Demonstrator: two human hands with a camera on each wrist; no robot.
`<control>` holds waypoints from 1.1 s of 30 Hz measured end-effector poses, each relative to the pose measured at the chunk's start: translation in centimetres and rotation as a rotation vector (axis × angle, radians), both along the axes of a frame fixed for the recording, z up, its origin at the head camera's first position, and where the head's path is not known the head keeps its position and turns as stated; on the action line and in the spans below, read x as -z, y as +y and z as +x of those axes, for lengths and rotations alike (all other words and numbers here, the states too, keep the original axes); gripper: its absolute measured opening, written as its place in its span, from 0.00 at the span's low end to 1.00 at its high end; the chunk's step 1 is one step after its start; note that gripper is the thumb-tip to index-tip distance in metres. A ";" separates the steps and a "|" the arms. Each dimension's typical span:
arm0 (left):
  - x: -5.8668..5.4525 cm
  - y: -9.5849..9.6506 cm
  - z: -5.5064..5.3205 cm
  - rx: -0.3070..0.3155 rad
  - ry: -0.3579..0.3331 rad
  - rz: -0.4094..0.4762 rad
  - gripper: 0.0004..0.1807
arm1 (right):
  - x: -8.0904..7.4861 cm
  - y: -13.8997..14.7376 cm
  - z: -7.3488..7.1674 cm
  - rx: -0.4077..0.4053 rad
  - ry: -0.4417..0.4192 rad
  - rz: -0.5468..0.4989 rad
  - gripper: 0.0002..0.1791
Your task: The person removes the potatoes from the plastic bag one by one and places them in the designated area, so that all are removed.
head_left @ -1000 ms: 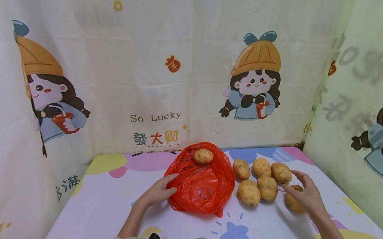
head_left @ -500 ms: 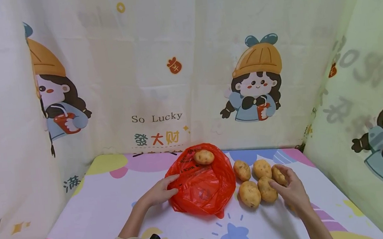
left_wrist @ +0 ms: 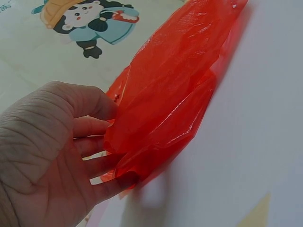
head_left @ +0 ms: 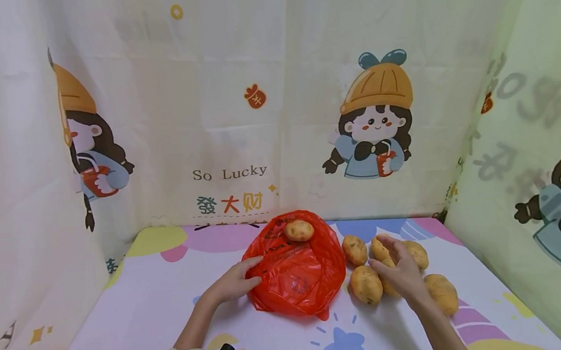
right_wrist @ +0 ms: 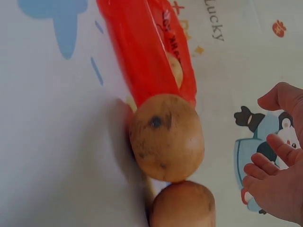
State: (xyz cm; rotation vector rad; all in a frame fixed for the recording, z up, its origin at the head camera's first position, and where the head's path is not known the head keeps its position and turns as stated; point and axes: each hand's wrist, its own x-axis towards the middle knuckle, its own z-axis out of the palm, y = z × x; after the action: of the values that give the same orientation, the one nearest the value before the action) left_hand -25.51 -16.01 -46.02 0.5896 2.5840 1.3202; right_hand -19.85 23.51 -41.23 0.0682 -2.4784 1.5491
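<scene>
Here, a red bag [head_left: 295,272] is seen lying crumpled on the table [head_left: 136,313], with one potato [head_left: 299,230] resting on its far edge. The bag's near-left rim is held by the left hand [head_left: 232,283]; in the left wrist view the fingers [left_wrist: 90,142] are spread slightly, and the plastic [left_wrist: 165,109] is pinched between them and the thumb. Only that thin red film is gripped.

To the right of the bag, loose potatoes are gathered in a cluster on the table. The right hand [head_left: 401,273] is held over the middle of this cluster, between a front potato [head_left: 365,284] just beside the bag and a near-right potato [head_left: 442,293]. A back potato [head_left: 355,249] and another [head_left: 416,253] are seen beyond the hand, and one more is partly covered by it. In the right wrist view the fingers [right_wrist: 270,182] are shown loosely parted and lightly bent, with the palm [right_wrist: 279,198] clear of the two potatoes [right_wrist: 166,138] in front of it. Whether a fingertip touches the covered potato cannot be told from the head view.

Printed cloth [head_left: 234,117] with cartoon figures is hung behind and beside the table.
</scene>
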 end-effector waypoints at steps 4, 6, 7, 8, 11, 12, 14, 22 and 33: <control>0.0 -0.1 0.0 0.001 -0.002 0.001 0.31 | -0.1 -1.3 -0.5 -0.025 0.011 -0.007 0.35; 0.1 -0.2 0.0 0.001 -0.003 -0.001 0.31 | -0.1 -2.0 -0.7 -0.031 0.016 -0.001 0.34; 0.1 -0.2 0.0 0.001 -0.005 -0.001 0.31 | -0.1 -2.4 -0.8 -0.035 0.019 -0.002 0.33; 0.2 -0.2 0.0 0.000 -0.006 -0.001 0.31 | -0.1 -2.7 -0.9 -0.040 0.021 -0.006 0.33; 0.2 -0.2 0.0 0.002 -0.002 -0.005 0.31 | -0.1 -3.6 -1.2 -0.049 0.029 -0.014 0.33; 0.2 -0.2 0.0 0.002 -0.001 -0.005 0.31 | -0.1 -3.9 -1.3 -0.050 0.027 -0.017 0.33; 0.1 -0.1 0.0 0.004 0.000 -0.006 0.31 | -0.1 -4.5 -1.5 -0.052 0.020 -0.020 0.34; -0.1 0.0 0.1 0.016 0.005 -0.005 0.31 | 0.4 -6.5 -2.4 -0.066 -0.016 -0.041 0.34; 0.1 -0.1 0.1 0.027 0.013 0.006 0.31 | 0.9 -8.5 -3.4 -0.101 -0.031 -0.084 0.34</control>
State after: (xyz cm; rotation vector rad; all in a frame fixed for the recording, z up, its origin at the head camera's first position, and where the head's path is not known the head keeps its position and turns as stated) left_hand -25.44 -16.09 -46.07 0.6345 2.5742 1.3205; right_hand -23.22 15.00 -42.16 0.1596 -2.4655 1.7048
